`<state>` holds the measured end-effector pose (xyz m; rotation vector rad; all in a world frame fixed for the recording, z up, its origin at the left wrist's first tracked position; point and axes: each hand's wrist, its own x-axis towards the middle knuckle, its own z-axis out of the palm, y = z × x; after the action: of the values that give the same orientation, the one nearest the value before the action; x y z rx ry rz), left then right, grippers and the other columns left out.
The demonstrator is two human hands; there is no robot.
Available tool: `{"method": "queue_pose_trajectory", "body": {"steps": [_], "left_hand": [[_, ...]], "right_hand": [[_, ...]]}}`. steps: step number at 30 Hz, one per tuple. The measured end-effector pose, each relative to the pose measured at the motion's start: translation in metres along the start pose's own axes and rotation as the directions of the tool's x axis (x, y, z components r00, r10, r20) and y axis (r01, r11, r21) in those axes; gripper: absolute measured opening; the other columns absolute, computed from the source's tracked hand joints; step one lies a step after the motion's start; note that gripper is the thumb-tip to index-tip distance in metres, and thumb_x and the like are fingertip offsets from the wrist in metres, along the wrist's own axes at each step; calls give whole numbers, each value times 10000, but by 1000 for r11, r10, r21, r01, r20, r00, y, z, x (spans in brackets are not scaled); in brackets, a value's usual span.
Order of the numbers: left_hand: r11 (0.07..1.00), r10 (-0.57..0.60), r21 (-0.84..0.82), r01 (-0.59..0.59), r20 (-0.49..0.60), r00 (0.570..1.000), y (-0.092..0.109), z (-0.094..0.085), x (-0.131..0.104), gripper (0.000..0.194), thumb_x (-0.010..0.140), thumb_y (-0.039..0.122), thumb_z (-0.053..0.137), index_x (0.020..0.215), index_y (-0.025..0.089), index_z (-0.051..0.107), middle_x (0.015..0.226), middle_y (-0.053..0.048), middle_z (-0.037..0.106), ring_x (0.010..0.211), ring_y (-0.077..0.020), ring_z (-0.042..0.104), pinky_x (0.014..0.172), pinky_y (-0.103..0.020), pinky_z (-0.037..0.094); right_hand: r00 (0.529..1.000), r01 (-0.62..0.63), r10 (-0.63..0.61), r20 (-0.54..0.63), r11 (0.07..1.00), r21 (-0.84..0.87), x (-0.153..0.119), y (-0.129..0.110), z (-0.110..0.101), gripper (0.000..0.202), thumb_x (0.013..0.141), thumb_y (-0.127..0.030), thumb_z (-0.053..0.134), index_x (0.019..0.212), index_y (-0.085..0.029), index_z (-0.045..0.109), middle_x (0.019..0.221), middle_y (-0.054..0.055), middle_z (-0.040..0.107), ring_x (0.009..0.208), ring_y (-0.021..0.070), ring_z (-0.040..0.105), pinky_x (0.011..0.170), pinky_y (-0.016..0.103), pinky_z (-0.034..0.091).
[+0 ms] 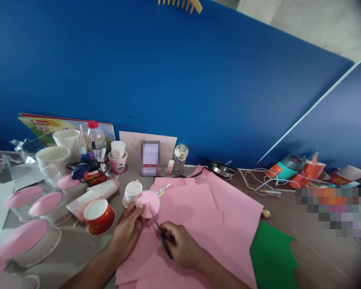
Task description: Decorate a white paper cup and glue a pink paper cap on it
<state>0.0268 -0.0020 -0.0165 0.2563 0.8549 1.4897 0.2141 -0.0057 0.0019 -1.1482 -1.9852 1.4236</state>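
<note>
My left hand (pixel 131 220) pinches the lower left edge of a round pink paper disc (pixel 151 197), held above the pink sheets. In my right hand (pixel 178 244) is a pair of black-handled scissors (pixel 164 237), fingers wrapped round the handles. The blades point up and left, and their tip reaches the disc near its middle. Under both hands lie several overlapping pink paper sheets (pixel 192 233). Just behind the disc are a white cup (pixel 133 189) and a marker pen (pixel 164 188).
Bowls topped with pink discs (pixel 24 239), a red paper cup (pixel 100 216) and stacked white cups (pixel 66 140) crowd the left. A bottle (pixel 96 138) and glass jar (pixel 180 158) stand near the blue partition (pixel 168 80). Green paper (pixel 272 257) and white cables (pixel 258 182) lie right.
</note>
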Motion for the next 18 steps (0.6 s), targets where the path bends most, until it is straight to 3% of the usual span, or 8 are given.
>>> {"method": "queue_pose_trajectory", "body": {"steps": [18], "left_hand": [[998, 33, 45, -34, 20, 999, 1, 2, -2, 225, 666, 239, 861, 748, 228, 651, 672, 34, 651, 534, -99, 563, 500, -191, 470]], "right_hand": [[1000, 3, -3, 0, 999, -51, -1, -3, -1, 149, 731, -122, 583, 866, -167, 626, 619, -56, 514, 545, 91, 408, 510, 187, 321]]}}
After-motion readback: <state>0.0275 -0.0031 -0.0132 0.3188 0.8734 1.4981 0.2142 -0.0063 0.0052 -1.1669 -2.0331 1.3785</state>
